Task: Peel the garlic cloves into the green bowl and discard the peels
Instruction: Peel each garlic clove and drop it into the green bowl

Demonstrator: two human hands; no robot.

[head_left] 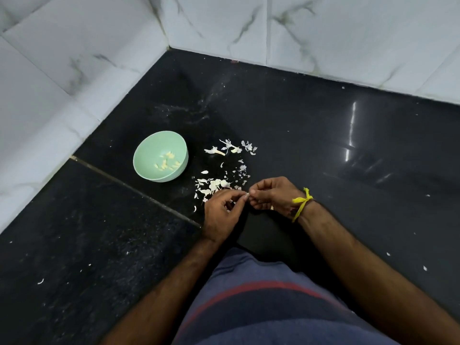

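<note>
Head view, looking down at a black stone counter [311, 145] set in a corner of white marbled wall tiles [74, 58]. Left hand [220, 215] and right hand [273, 196] meet fingertip to fingertip, both sets of fingers curled; together they pinch a small pale garlic clove [247, 194], largely hidden between thumbs and forefingers. Green bowl [139, 165] stands up and to the left of the left hand, well apart from it, holding several peeled cloves [168, 163] on its floor. Papery white peels [211, 185] lie scattered on the counter just beyond both hands, some touching the left knuckles' outline; a second loose cluster [231, 148] lies farther away, beside the bowl. Right wrist carries a yellow thread band [302, 202]; a ring [272, 207] shows on one right finger.
</note>
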